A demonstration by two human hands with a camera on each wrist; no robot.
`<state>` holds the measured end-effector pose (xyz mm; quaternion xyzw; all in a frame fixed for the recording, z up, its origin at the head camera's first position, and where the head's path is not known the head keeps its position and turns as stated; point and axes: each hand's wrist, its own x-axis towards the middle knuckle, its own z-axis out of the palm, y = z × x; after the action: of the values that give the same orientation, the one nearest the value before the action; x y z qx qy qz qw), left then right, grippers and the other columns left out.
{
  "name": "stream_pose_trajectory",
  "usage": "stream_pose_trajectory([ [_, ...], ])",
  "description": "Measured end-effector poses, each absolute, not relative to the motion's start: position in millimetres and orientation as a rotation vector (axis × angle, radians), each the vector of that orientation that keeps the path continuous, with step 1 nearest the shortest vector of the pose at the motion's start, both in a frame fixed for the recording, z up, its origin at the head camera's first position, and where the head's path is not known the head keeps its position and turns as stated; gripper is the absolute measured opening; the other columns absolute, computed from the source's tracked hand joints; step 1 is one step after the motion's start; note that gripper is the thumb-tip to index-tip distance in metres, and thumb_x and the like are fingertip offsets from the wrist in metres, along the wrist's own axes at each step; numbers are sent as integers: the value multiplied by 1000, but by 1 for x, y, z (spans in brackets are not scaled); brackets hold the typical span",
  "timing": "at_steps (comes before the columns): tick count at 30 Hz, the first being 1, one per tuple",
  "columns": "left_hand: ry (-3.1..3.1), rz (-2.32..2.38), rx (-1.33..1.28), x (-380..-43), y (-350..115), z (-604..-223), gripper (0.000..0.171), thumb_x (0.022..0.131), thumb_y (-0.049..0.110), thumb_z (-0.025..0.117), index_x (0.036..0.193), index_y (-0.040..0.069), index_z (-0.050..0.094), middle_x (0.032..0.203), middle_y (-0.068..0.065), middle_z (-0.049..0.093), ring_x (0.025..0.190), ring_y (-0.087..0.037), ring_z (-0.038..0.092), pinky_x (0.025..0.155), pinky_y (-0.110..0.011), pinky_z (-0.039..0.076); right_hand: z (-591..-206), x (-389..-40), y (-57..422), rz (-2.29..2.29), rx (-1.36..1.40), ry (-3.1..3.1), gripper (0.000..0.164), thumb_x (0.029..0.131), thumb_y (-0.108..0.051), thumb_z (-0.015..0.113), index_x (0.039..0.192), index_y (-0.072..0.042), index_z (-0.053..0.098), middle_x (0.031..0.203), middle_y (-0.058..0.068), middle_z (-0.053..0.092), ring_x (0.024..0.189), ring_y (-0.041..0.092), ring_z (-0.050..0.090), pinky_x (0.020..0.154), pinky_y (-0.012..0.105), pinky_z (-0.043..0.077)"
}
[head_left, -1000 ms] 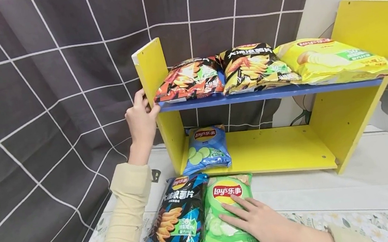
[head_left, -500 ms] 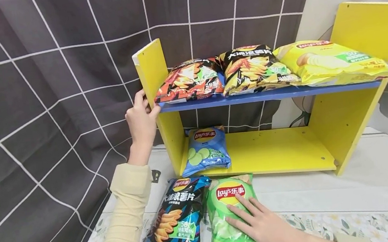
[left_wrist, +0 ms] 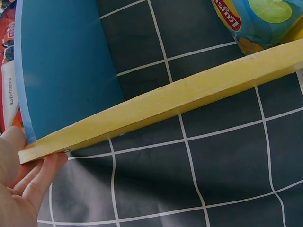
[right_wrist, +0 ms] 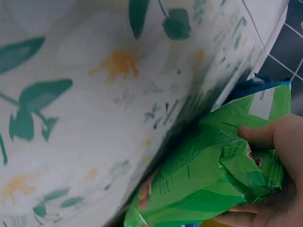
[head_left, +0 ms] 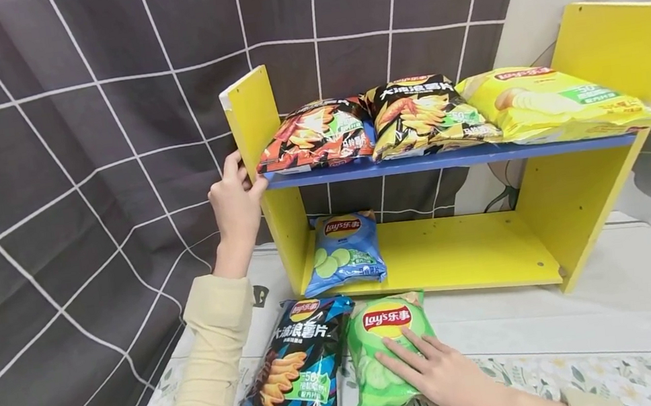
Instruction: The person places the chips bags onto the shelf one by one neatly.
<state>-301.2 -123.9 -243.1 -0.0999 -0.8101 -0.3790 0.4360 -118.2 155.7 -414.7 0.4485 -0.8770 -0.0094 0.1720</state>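
My left hand (head_left: 235,200) holds the left side panel (head_left: 251,114) of a yellow shelf unit, at the height of its blue board. In the left wrist view the thumb and fingers lie on opposite sides of the panel's edge (left_wrist: 156,101). My right hand (head_left: 444,371) grips a green bag of potato chips (head_left: 381,358) in front of the shelf. Its thumb and fingers lie on opposite sides of the bag in the right wrist view (right_wrist: 213,175). A black and blue bag of chips (head_left: 296,362) lies just left of the green one.
A light blue bag of chips (head_left: 344,251) leans in the lower left of the shelf. On the blue board (head_left: 448,159) lie a red bag (head_left: 317,136), a black and gold bag (head_left: 427,116) and a yellow bag (head_left: 557,103). A dark checked curtain (head_left: 86,192) hangs behind.
The green bag has shifted a little right, away from the black and blue bag, and turned slightly with my right hand. My left hand has stayed on the panel.
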Motion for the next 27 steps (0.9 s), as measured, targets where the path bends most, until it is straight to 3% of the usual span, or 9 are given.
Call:
stream_pose_trajectory([
  [7, -2018, -950, -250, -300, -123, -243, 40, 84, 8, 64, 123, 3, 59, 101, -16, 73, 82, -26, 72, 74, -38, 55, -401, -119, 163, 75, 1224, -2351, 81, 64, 0, 74, 140, -7, 47, 131, 15, 61, 109, 38, 64, 76, 41, 57],
  [15, -2010, -946, -249, -300, -123, -242, 40, 83, 8, 64, 122, 2, 60, 101, -16, 73, 82, -26, 72, 75, -39, 55, -391, -117, 176, 124, 1194, -2263, 63, 72, -5, 69, 133, -7, 56, 124, 13, 66, 105, 34, 67, 71, 36, 57],
  [18, -2005, -939, -248, -300, -123, -243, 40, 83, 8, 64, 122, 2, 60, 102, -17, 73, 82, -26, 73, 75, -40, 55, -386, -113, 180, 116, 1185, -2257, 38, 93, -10, 49, 130, -9, 58, 122, 11, 67, 102, 32, 68, 71, 35, 57],
  [19, -2003, -938, -247, -300, -123, -243, 40, 83, 8, 64, 122, 2, 60, 103, -17, 73, 83, -26, 73, 76, -40, 55, -385, -112, 181, 112, 1182, -2247, 37, 98, -14, 39, 128, -9, 60, 121, 10, 68, 100, 30, 69, 71, 35, 57],
  [22, -1996, -940, -246, -300, -123, -243, 40, 83, 8, 64, 122, 2, 60, 104, -17, 72, 84, -27, 73, 76, -40, 56, -379, -108, 185, 113, 1169, -2239, 57, 100, -24, 13, 125, -11, 63, 119, 7, 69, 97, 27, 70, 68, 33, 57],
  [27, -2002, -951, -247, -300, -122, -243, 40, 83, 8, 64, 123, 1, 60, 104, -16, 72, 85, -27, 73, 77, -40, 55, -366, -102, 194, 142, 1148, -2268, 57, 101, -30, 13, 129, -14, 60, 121, 7, 68, 99, 29, 70, 64, 34, 57],
])
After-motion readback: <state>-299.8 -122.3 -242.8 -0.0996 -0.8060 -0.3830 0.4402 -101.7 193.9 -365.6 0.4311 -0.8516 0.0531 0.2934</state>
